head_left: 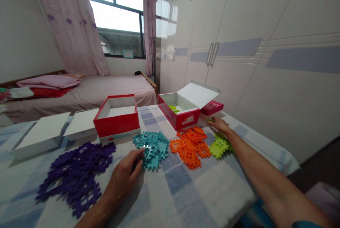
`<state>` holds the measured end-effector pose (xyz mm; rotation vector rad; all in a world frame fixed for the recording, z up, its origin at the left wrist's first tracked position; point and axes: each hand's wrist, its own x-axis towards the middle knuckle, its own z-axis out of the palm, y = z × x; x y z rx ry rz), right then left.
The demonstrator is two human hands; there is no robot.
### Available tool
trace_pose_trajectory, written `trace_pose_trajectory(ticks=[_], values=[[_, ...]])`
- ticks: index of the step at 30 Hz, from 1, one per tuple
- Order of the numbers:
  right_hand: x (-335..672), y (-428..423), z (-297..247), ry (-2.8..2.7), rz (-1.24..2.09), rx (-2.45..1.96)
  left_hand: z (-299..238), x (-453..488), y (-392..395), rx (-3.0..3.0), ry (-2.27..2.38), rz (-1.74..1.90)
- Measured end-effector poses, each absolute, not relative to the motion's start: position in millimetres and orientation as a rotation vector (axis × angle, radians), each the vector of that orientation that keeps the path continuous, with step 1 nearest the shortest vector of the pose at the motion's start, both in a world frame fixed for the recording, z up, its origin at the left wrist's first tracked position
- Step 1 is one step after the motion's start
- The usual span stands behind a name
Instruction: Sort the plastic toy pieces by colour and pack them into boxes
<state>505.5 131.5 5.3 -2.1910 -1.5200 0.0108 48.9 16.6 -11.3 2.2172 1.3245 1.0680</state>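
Observation:
My left hand point(124, 176) rests on the table with its fingertips curled onto the near edge of a pile of teal interlocking pieces point(152, 146). My right hand point(219, 124) reaches far across, fingers closed over something green beside the open red box point(183, 109); what it grips is mostly hidden. Right of the teal pile lies an orange pile point(190, 146), and lime green pieces point(219, 146) sit under my right forearm. A purple pile point(75, 171) spreads to the left of my left hand.
A second open red box point(117, 116) and two white lids point(47, 132) stand at the table's back. A pink lid point(212, 107) lies behind the right box. The checked tablecloth point(186, 192) covers the table; a bed, window and white wardrobe lie beyond.

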Motion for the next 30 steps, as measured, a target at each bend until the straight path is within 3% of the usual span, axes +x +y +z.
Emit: trace_pose_trajectory(ticks=[6,12,19,30], values=[[509.9,131.6,5.6,-1.475,0.038,-2.326,-13.8,47.2,17.3,2.225,1.329,1.063],[515.6,79.8,25.2,-1.606,0.09,-2.18,-13.2,47.3,17.5,2.213,1.335,1.058],[496.7,9.0,-5.9,-1.684,0.177,-2.098,-10.7,48.2,16.6,2.229,1.349,1.048],[477.7,2.2,-2.6,-1.669,0.221,-2.234,-8.4,48.7,16.5,2.263,1.328,1.054]])
